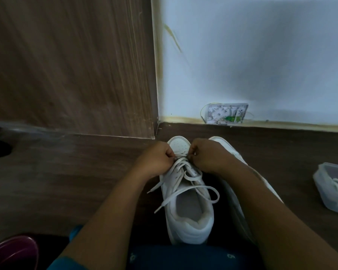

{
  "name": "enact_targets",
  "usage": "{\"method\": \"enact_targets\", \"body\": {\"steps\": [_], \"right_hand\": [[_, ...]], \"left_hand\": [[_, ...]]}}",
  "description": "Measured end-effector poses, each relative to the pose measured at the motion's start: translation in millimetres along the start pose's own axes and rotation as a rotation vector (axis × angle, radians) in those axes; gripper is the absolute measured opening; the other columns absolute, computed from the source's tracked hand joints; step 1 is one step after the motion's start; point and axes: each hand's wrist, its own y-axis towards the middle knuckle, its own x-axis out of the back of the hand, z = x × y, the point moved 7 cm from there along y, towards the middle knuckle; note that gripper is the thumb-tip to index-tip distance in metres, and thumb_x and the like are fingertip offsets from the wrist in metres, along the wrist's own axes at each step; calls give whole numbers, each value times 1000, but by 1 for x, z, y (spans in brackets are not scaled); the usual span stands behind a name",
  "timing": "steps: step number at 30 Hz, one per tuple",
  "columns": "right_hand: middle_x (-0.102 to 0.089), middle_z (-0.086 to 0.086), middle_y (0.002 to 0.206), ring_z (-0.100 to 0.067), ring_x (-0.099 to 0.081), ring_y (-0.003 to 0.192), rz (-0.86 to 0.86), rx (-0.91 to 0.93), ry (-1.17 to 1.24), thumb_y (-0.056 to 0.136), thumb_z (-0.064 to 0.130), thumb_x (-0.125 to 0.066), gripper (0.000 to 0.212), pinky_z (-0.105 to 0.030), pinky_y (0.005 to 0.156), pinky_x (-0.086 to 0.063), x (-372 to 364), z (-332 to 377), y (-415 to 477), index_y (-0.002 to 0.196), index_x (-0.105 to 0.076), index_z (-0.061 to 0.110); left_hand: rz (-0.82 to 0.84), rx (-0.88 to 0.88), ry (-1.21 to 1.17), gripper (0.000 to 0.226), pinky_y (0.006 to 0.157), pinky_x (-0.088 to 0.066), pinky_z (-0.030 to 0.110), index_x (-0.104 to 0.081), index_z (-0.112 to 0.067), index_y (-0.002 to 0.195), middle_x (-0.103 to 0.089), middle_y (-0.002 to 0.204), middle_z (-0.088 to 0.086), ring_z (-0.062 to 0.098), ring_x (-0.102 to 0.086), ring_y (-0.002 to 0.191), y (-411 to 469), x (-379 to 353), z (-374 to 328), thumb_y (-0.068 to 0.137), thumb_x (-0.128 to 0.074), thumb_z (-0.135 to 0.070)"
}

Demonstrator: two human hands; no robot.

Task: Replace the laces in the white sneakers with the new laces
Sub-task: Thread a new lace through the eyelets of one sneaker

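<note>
Blue-clad lap [183, 258]; near sneaker [189, 215] on floor [67, 182], heel toward it. Fingers curled: left hand [160, 156], right hand [207, 154] each pinching lace [191, 177] at toe-end eyelets, probably. Draw both sides evenly, slack first. Second sneaker [232, 149] just beside, right; lace tub [333, 188] well apart.

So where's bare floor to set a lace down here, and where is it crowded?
Bare floor lies left of the laced sneaker, out to the wooden panel, and on the right between the second sneaker and the clear plastic box. It is crowded at the laced sneaker's toe end, where left hand and right hand both pinch the lace.
</note>
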Motion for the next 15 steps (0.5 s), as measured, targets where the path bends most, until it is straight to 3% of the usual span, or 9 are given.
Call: {"method": "enact_targets", "body": {"steps": [5, 9, 15], "right_hand": [[-64, -12, 111, -27, -59, 105, 5, 38, -101, 86, 7, -51, 23, -30, 81, -43, -12, 8, 3, 104, -63, 2], [-63, -17, 107, -31, -59, 99, -23, -22, -74, 88, 8, -46, 17, -30, 71, -38, -20, 2, 9, 101, -56, 3], [-62, -17, 112, -32, -56, 106, -106, -137, 80, 85, 4, -46, 26, -30, 78, -40, -10, -6, 8, 109, -55, 2]], "left_hand": [[13, 20, 41, 21, 64, -36, 32, -62, 6, 92, -61, 90, 23, 22, -50, 72, 1, -6, -3, 92, -43, -3], [-10, 26, 35, 16, 58, -30, 28, -53, -5, 91, -51, 80, 7, 15, -43, 68, 0, -5, -4, 94, -38, -4], [-159, -30, -117, 15, 66, -35, 33, -50, -16, 82, -53, 77, 2, 18, -49, 78, 10, -3, 0, 93, -45, -8]]}}
